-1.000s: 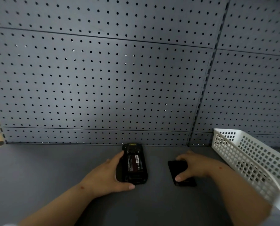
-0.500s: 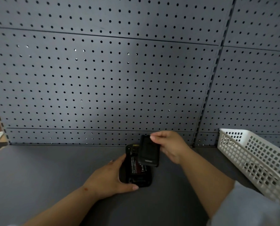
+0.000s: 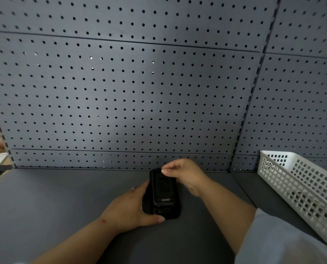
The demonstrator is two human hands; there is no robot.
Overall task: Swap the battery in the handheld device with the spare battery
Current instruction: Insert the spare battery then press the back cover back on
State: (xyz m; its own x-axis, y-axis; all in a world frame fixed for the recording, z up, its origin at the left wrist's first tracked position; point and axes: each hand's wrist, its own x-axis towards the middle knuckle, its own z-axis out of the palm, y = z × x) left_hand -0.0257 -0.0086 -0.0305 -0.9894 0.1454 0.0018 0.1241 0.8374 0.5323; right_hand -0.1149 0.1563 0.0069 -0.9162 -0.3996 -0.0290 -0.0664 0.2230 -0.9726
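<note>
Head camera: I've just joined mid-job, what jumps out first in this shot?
Dead centre at the bottom, both hands meet over a black handheld device lying on the grey shelf: the left hand steadies its side while the right hand pinches a black cover panel laid over it. Behind them a grey pegboard wall fills the view, and a white mesh basket sits at right.

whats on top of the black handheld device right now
A black rectangular cover panel marked "urovo" lies over the back of the black handheld device, pinched at its far end by the right hand. The left hand steadies the device. Whatever sits beneath the panel is hidden.
</note>
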